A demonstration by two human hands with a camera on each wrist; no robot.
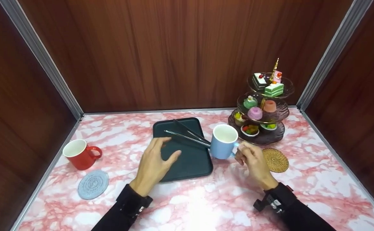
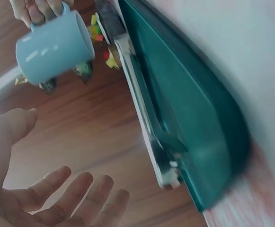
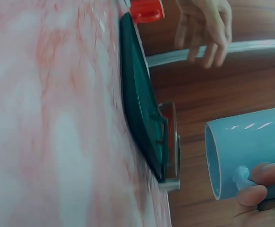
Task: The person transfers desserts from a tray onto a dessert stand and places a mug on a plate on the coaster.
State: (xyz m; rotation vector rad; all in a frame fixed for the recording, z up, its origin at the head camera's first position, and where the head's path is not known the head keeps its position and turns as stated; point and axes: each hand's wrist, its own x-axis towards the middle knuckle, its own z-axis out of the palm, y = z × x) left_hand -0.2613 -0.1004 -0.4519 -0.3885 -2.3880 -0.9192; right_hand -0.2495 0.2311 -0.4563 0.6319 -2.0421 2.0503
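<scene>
A light blue mug (image 1: pixel 222 144) with a white inside is raised above the right edge of a dark green tray (image 1: pixel 187 163). My right hand (image 1: pixel 252 160) grips it by the handle, seen close up in the right wrist view, where the mug (image 3: pixel 251 146) stays upright. Over the tray's left side is my left hand (image 1: pixel 154 160), thumb and fingers spread apart and nothing between them. Metal tongs (image 1: pixel 187 138) lie across the tray, their right end hidden behind the mug. In the left wrist view the left hand's fingers (image 2: pixel 75 194) are relaxed.
At the left stand a red mug (image 1: pixel 81 157) and a grey-blue round coaster (image 1: pixel 93 184). A woven coaster (image 1: pixel 275 160) lies right of my right hand. Behind it rises a three-tier stand (image 1: pixel 279 131) bearing small cakes. Wooden panels (image 1: pixel 180 57) enclose the marbled table.
</scene>
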